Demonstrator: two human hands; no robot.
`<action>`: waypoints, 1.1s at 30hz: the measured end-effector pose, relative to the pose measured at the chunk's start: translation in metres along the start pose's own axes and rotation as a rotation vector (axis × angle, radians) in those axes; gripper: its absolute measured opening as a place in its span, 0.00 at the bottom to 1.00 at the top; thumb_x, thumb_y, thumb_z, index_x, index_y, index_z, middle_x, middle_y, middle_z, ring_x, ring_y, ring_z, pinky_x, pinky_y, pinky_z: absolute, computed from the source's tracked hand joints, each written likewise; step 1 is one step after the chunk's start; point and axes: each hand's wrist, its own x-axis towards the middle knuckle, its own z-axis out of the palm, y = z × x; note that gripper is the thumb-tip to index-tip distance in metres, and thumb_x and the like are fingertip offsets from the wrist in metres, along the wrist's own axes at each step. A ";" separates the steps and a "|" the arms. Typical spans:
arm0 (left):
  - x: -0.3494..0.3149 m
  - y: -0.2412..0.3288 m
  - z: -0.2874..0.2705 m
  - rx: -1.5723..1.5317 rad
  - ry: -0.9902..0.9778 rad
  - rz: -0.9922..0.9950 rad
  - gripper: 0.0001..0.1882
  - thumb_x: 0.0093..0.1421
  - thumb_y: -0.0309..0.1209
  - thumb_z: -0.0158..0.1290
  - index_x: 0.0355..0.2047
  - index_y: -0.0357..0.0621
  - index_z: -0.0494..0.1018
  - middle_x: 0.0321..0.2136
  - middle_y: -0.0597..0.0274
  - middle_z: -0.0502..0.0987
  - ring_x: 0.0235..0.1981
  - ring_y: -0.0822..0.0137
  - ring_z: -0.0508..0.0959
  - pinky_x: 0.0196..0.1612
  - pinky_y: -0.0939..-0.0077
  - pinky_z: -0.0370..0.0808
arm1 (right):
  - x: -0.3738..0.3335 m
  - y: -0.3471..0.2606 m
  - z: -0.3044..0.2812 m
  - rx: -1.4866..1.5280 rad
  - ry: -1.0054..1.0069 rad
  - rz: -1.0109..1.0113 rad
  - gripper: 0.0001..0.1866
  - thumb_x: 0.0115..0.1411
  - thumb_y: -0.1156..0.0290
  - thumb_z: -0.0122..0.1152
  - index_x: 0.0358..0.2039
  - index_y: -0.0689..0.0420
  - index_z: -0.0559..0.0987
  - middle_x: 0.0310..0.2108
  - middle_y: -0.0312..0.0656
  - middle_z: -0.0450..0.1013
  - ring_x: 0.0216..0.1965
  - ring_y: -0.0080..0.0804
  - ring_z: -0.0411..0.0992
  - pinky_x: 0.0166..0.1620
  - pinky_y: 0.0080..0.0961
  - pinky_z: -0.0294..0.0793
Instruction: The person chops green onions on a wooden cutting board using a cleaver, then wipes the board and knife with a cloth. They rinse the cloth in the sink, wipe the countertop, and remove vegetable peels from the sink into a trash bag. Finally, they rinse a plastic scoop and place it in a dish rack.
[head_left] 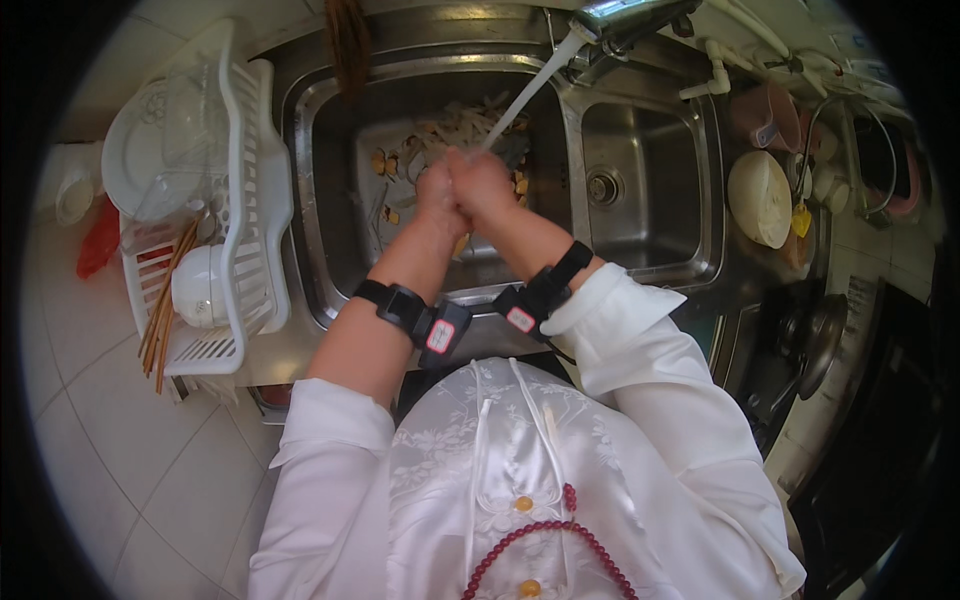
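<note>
Left hand (438, 195) and right hand (483, 185) clasped together, fingers clenched around each other under faucet stream (530, 92); risk: scraps in left basin (330, 200) may clog drain

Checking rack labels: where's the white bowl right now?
Head view, person's left: the white bowl sits in the white dish rack beside the left sink basin, next to the wooden chopsticks.

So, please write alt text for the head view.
Left hand and right hand are pressed together under a water stream from the tap, over the larger sink basin. A white dish rack stands at the left.
</note>
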 end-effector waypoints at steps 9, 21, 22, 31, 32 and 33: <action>0.018 0.005 -0.013 -0.028 -0.091 -0.096 0.17 0.59 0.33 0.40 0.47 0.41 0.66 0.43 0.53 0.71 0.45 0.60 0.71 0.48 0.62 0.69 | -0.027 -0.016 0.001 -0.078 0.075 -0.108 0.14 0.55 0.71 0.49 0.42 0.62 0.71 0.38 0.52 0.72 0.39 0.41 0.72 0.39 0.35 0.71; 0.025 0.011 -0.010 0.065 0.064 0.034 0.23 0.64 0.46 0.33 0.44 0.39 0.66 0.38 0.52 0.72 0.44 0.54 0.70 0.50 0.52 0.66 | -0.011 0.007 -0.021 -0.505 -0.195 -0.482 0.14 0.57 0.68 0.46 0.39 0.63 0.73 0.38 0.53 0.71 0.42 0.49 0.69 0.45 0.38 0.68; 0.023 0.012 -0.007 0.002 0.082 0.007 0.24 0.64 0.47 0.31 0.45 0.38 0.65 0.44 0.51 0.70 0.48 0.54 0.68 0.51 0.51 0.64 | -0.011 0.008 -0.023 -0.466 -0.163 -0.596 0.14 0.56 0.68 0.46 0.39 0.62 0.73 0.37 0.52 0.71 0.41 0.50 0.69 0.44 0.39 0.67; 0.005 0.018 0.014 -0.082 0.099 -0.155 0.21 0.64 0.42 0.37 0.50 0.41 0.62 0.49 0.53 0.67 0.51 0.57 0.67 0.53 0.57 0.64 | 0.075 -0.021 -0.081 -0.850 -0.550 -0.581 0.17 0.54 0.59 0.51 0.39 0.56 0.75 0.46 0.48 0.66 0.54 0.45 0.59 0.54 0.46 0.59; 0.005 0.020 0.014 -0.060 0.088 -0.163 0.20 0.63 0.42 0.39 0.49 0.41 0.63 0.48 0.52 0.67 0.50 0.57 0.67 0.53 0.57 0.64 | 0.088 -0.035 -0.086 -1.060 -0.519 -0.542 0.17 0.54 0.60 0.51 0.40 0.56 0.75 0.47 0.47 0.66 0.55 0.44 0.58 0.55 0.46 0.57; 0.006 0.022 0.014 -0.042 0.075 -0.170 0.20 0.62 0.42 0.42 0.48 0.40 0.64 0.47 0.52 0.68 0.50 0.56 0.68 0.53 0.57 0.64 | 0.100 -0.047 -0.091 -1.267 -0.455 -0.502 0.17 0.54 0.61 0.51 0.41 0.56 0.75 0.49 0.47 0.66 0.57 0.43 0.57 0.56 0.47 0.55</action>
